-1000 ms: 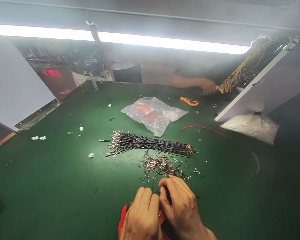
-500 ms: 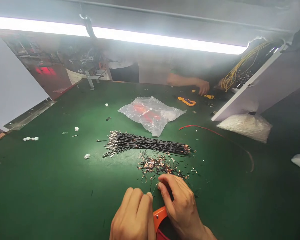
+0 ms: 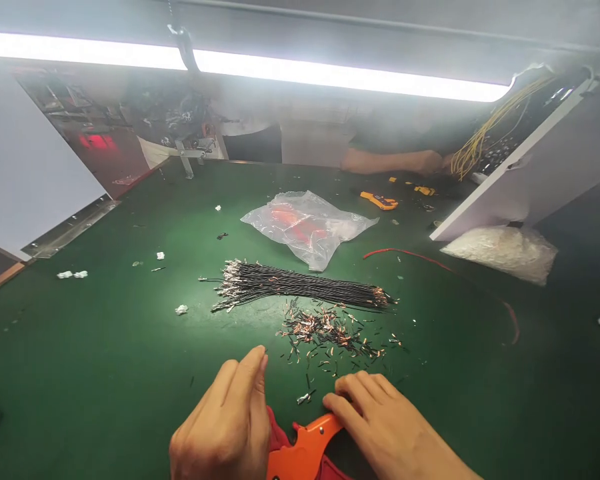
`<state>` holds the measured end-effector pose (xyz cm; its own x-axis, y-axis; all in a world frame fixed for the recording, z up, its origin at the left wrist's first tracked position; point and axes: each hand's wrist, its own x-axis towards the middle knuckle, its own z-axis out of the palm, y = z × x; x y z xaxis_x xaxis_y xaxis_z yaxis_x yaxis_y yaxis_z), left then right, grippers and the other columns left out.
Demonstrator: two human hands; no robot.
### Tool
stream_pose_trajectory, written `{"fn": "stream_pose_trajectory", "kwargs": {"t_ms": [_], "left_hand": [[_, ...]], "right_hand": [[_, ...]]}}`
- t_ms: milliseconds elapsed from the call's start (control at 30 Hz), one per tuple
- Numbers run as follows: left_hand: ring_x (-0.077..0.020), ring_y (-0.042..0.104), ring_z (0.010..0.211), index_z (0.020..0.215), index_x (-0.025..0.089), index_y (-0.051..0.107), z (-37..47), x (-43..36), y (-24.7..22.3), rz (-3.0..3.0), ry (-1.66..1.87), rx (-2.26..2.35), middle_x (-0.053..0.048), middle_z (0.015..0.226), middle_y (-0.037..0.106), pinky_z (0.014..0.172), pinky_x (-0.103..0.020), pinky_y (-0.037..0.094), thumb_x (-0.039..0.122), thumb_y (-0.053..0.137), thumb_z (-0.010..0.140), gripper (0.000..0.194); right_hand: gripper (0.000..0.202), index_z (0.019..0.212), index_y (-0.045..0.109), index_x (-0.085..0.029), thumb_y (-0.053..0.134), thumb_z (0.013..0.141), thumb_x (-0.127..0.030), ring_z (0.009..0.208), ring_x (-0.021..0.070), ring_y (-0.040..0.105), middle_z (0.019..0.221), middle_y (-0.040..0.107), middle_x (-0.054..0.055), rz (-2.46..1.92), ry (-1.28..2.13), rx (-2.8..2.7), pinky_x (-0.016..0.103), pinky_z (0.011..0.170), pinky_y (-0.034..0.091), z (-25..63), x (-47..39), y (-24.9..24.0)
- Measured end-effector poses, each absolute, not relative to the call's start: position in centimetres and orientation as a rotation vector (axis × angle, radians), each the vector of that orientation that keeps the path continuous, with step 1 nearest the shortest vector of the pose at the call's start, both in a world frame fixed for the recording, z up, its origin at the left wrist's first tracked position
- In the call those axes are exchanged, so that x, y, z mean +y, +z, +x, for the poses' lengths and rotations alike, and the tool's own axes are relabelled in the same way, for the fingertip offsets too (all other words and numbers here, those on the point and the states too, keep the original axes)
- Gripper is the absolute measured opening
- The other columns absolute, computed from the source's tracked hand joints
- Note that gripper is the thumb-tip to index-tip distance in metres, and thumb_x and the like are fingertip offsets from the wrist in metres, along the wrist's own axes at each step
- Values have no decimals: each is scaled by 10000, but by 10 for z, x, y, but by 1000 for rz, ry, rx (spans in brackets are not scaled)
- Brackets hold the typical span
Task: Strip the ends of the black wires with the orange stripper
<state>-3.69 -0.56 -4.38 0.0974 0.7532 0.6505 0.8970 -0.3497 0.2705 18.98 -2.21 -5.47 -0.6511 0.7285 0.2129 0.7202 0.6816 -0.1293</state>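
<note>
Low in the view, my left hand (image 3: 225,417) is closed, thumb and forefinger pressed together; whatever may be between them is hidden. My right hand (image 3: 380,417) lies low over the table, fingers loosely bent and thumb apart, with nothing visible in it. Between both hands rests an orange-and-red wire stripper (image 3: 307,448), partly covered by them. Just ahead of it lies a small metal terminal with a short wire (image 3: 305,398). Beyond my hands is a pile of black and copper wire offcuts (image 3: 325,330), then a bundle of black wires (image 3: 300,283) with metal terminals at its left end.
A clear plastic bag (image 3: 310,227) with red contents lies behind the bundle. A yellow hand tool (image 3: 380,201) and a red wire (image 3: 415,255) are farther right. A filled bag (image 3: 503,252) sits by the white panel (image 3: 525,167). A co-worker's arm (image 3: 390,162) reaches across the far edge.
My hands have moved apart, the left one to the left and the right one to the right. More of the wire stripper shows, and the small terminal now lies in sight.
</note>
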Motion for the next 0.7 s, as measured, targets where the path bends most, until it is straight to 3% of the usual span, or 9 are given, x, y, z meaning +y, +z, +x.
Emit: {"fn": "stream_pose_trajectory", "kwargs": {"t_ms": [67, 167, 233, 300, 400, 467, 567, 700], "left_hand": [[-72, 627, 539, 1090, 152, 698, -34, -4, -39, -2138, -1123, -1651, 33, 720, 678, 596, -206, 459, 154, 584, 977, 161], [-82, 677, 570, 1102, 147, 688, -27, -6, -28, -2131, -1162, -1639, 16, 722, 719, 636, -199, 499, 148, 529, 1003, 187], [-103, 715, 587, 1113, 176, 678, -22, -10, -20, -2006, -1183, -1740, 8, 742, 763, 604, -204, 520, 198, 506, 1024, 195], [-136, 737, 598, 1119, 195, 678, -19, -13, -14, -1770, -1150, -1923, -16, 787, 795, 534, -218, 517, 238, 557, 1005, 172], [-112, 712, 600, 1033, 197, 685, -19, -15, -13, -1835, -1222, -1832, 1, 754, 774, 609, -210, 526, 158, 616, 964, 105], [-76, 670, 609, 1012, 187, 684, -21, -14, -17, -2015, -1297, -1643, 30, 721, 734, 667, -191, 501, 67, 639, 927, 154], [-66, 621, 621, 1037, 194, 695, -23, -13, -27, -2157, -1260, -1602, 46, 724, 693, 615, -192, 432, 47, 653, 910, 199], [-109, 572, 616, 1064, 206, 706, -23, -13, -37, -2243, -1146, -1617, 38, 710, 646, 585, -248, 398, 97, 648, 922, 189]], "right_hand": [[317, 981, 677, -139, 748, 673, -117, 660, 255, 700, 848, 754, 84, -1149, -139, -2685, 369, 564, 588, 185, -25, -63], [283, 960, 683, -122, 772, 708, -213, 666, 282, 690, 839, 736, 103, -1181, -26, -2649, 399, 548, 596, 185, -27, -61], [345, 1021, 664, -140, 748, 723, -291, 764, 307, 692, 908, 719, 112, -1283, 354, -2496, 440, 634, 617, 193, -24, -48], [268, 1055, 648, -194, 604, 798, -252, 804, 278, 678, 935, 704, 85, -1393, 800, -2211, 425, 690, 604, 205, -21, -34], [367, 1070, 714, -259, 450, 952, -485, 900, 296, 704, 997, 745, 92, -1316, 1372, -1647, 453, 785, 601, 220, -20, -23], [425, 1204, 704, -302, 524, 942, -584, 1031, 302, 706, 1135, 754, 93, -1143, 1695, -1300, 463, 893, 587, 223, -22, -24], [548, 1343, 624, -322, 755, 819, -415, 1119, 290, 688, 1220, 717, 76, -876, 2008, -970, 466, 1005, 535, 212, -27, -28], [590, 1225, 683, -274, 728, 644, -181, 1005, 289, 734, 1056, 725, 51, -776, 2127, -626, 463, 968, 523, 182, -34, -26]]}}
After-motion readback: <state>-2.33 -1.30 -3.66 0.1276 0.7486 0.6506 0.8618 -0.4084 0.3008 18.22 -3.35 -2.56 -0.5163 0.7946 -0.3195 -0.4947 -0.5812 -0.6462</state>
